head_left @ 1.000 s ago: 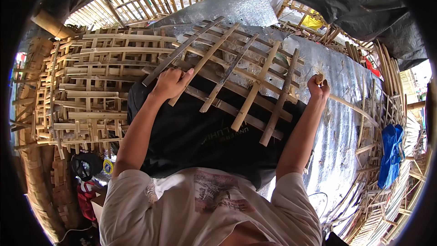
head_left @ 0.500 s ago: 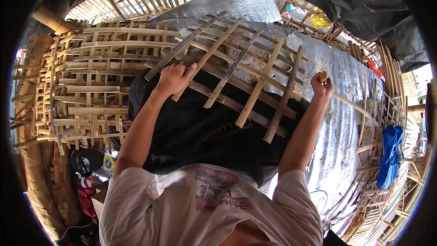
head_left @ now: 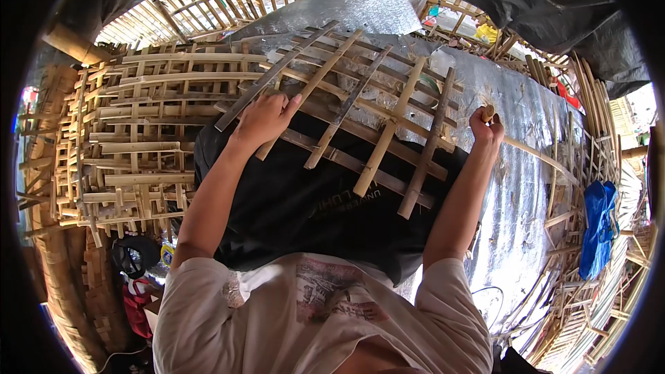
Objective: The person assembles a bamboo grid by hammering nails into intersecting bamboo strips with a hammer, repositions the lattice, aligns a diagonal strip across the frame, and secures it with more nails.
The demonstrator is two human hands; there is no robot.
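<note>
- To steady the slats well, we judged that our left hand (head_left: 267,121) needed a firm hold near a crossing, fingers clear of the open squares.
- Its fingers were curled, the thumb pressed along a slat of the brown split-bamboo lattice (head_left: 385,145).
- Our right hand (head_left: 487,130) was closed round a short, tan, round-ended wooden piece (head_left: 488,112), apart from the lattice.
- The lattice slanted over the black cloth (head_left: 277,215) on our lap, its far end above the left part of the silvery corrugated sheet (head_left: 516,187).

Tan and grey-brown crisscross bamboo lattice (head_left: 396,119); plain black cloth (head_left: 298,201); bright blue plastic bag (head_left: 598,230) at right; yellow plastic (head_left: 487,33), far right.
</note>
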